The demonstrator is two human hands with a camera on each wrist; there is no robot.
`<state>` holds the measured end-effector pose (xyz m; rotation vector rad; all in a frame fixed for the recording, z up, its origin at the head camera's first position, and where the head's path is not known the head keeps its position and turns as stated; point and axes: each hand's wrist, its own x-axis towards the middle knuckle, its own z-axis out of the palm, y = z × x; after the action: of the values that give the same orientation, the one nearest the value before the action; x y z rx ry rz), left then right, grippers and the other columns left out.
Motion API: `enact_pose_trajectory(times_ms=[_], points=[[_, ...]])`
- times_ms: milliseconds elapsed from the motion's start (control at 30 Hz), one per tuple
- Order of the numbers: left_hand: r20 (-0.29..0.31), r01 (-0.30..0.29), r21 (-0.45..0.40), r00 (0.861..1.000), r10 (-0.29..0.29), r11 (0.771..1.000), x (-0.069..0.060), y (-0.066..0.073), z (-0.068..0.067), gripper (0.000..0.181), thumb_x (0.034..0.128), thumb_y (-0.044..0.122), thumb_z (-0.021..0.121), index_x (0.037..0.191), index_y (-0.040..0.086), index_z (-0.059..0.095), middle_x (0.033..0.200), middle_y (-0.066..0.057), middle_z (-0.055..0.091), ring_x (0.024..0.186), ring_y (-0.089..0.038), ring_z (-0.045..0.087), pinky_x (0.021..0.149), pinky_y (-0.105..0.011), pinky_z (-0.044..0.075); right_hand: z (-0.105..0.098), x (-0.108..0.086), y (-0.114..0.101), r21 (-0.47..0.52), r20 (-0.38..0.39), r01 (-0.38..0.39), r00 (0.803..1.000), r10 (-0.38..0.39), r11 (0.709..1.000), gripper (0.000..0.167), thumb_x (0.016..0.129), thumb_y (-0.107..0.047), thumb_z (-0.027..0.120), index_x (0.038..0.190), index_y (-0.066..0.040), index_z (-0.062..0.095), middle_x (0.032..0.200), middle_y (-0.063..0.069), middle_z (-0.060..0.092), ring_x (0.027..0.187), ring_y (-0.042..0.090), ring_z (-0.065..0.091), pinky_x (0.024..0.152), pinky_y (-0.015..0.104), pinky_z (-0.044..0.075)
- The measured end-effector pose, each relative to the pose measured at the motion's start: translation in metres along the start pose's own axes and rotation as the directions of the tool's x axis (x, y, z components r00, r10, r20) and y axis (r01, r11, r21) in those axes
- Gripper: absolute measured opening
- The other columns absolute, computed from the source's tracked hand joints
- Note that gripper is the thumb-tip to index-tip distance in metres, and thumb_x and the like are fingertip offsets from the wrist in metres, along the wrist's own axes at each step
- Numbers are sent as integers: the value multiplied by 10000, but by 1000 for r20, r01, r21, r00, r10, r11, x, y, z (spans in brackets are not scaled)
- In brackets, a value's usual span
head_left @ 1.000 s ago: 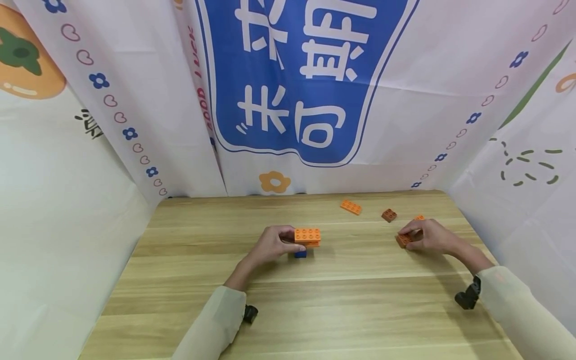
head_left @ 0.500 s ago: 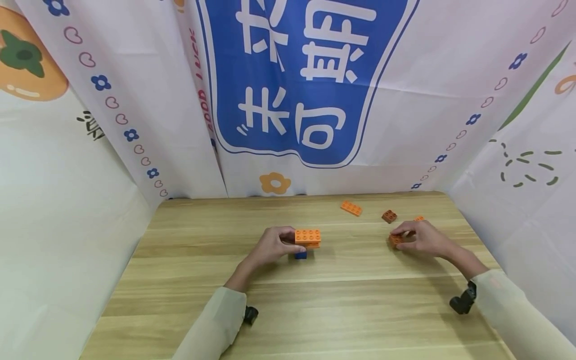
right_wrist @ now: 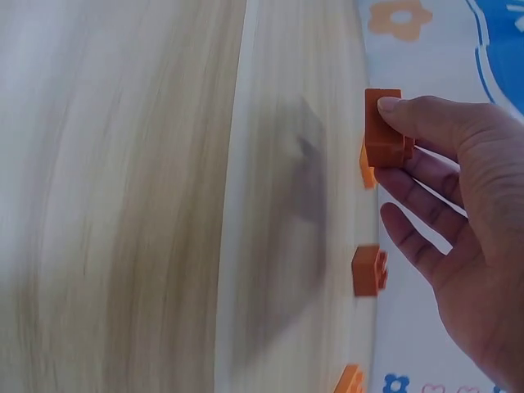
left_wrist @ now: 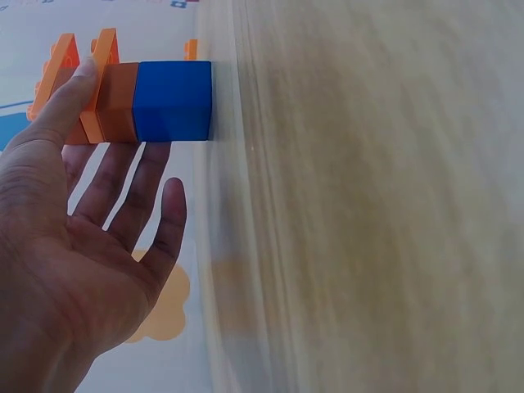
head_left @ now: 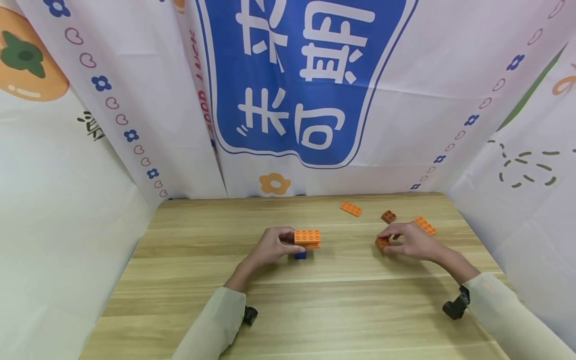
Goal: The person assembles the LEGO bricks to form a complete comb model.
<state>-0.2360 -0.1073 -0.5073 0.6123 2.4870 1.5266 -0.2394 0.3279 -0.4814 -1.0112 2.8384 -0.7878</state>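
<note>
My left hand (head_left: 270,245) grips a stack whose top is an orange plate (head_left: 307,235) with studs. In the left wrist view the stack shows a blue block (left_wrist: 173,101) at its base, brown blocks and two orange plates, with the thumb of my left hand (left_wrist: 90,213) across it. Over to the right, my right hand (head_left: 415,241) pinches a brown brick (head_left: 383,243). The right wrist view shows this brown brick (right_wrist: 383,129) between the thumb and fingers of my right hand (right_wrist: 467,180), above the table.
Behind my right hand lie a second brown brick (head_left: 389,216) and an orange plate (head_left: 425,225). Another orange plate (head_left: 350,208) rests near the back edge of the wooden table (head_left: 288,310). Printed white cloth (head_left: 387,130) hangs behind the table and at both sides.
My right hand has moved left with the brown brick, and the orange plate behind it is uncovered. My left hand and the stack have barely moved.
</note>
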Motion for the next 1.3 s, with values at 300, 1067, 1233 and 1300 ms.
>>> enact_pose_trajectory(times_ms=[300, 1067, 1233, 1300], points=[[9, -2, -10, 1000, 2, 1000, 0, -1, 0, 324, 869, 255, 907, 1132, 110, 786, 1030, 8, 786, 900, -144, 717, 792, -293, 599, 2, 8, -26, -13, 42, 40, 998, -40, 999, 338, 896, -199, 873, 1208, -96, 793, 1143, -1, 784, 999, 184, 746, 842, 436, 620], [-5, 5, 14, 1000, -5, 1000, 0, 1, -1, 302, 866, 250, 910, 1107, 113, 790, 1017, 16, 783, 894, -127, 709, 797, -285, 594, 9, 44, -81, 55, 1, 280, 960, -280, 959, 325, 918, -214, 858, 1212, -94, 786, 1138, -33, 775, 1039, 143, 726, 882, 406, 615], [-4, 4, 12, 1000, -3, 1000, 1, 1, 0, 302, 865, 246, 910, 1107, 110, 790, 1017, 14, 784, 894, -127, 710, 796, -280, 594, 10, 50, -91, 44, -15, 297, 955, -296, 954, 331, 914, -216, 859, 1211, -88, 787, 1129, -24, 780, 1027, 141, 734, 866, 402, 622], [-4, 1, 11, 1000, -1, 1000, 1, 1, 0, 302, 864, 247, 911, 1106, 110, 791, 1016, 13, 784, 892, -128, 710, 793, -280, 594, 10, 52, -95, 40, -20, 304, 953, -303, 952, 337, 915, -218, 859, 1216, -86, 785, 1132, -19, 780, 1025, 141, 734, 864, 392, 621]])
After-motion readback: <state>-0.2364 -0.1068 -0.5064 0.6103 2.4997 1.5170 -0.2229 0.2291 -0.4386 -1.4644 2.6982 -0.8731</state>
